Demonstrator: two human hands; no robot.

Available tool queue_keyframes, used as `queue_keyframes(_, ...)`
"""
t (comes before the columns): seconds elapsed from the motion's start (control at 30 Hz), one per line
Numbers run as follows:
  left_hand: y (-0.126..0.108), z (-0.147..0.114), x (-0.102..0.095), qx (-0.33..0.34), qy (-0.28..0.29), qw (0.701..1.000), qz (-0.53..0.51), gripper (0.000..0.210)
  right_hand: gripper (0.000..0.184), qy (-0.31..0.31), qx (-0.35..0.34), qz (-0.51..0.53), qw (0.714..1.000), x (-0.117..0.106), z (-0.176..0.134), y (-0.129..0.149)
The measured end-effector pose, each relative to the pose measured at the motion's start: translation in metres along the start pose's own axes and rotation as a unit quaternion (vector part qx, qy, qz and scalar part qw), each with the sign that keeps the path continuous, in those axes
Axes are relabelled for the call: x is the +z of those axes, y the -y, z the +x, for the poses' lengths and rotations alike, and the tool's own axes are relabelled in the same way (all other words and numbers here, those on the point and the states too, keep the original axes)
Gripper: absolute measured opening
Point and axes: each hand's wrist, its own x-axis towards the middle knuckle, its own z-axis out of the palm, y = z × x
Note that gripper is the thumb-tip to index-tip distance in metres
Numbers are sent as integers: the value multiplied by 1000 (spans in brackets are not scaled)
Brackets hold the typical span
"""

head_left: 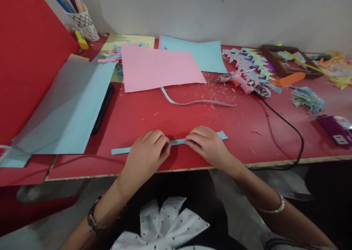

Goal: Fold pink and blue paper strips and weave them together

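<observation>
A light blue paper strip (178, 142) stretches left to right near the front edge of the red table. My left hand (150, 149) is closed on it left of its middle, fingers curled with the thumb near the fingertips. To the right, my right hand (206, 143) pinches the same strip, with a short length of blue showing between the hands. Both ends of the strip stick out beyond my hands. Behind them lies a second thin, curved paper strip (192, 102), its left end running under a pink sheet (159, 68).
A pink glue gun (239, 82) lies at right, its black cord (294, 127) trailing to the front edge. Blue sheets (68, 103) rest at left over a dark phone-like object (103, 110). A pen cup (85, 22), fringed paper (244, 62) and a brown tray (291, 61) stand behind.
</observation>
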Motion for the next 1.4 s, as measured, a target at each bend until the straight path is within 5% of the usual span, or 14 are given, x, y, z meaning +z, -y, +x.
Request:
queue_keyframes(0.2,-2,4,4,-4,-7,1000,-28,14,34,50,-36,-12,998,-5,8,-6)
queue_keyframes(1.4,-2,2,3,-68,-15,997,20,25,26,101,-20,-129,986,-14,16,-11)
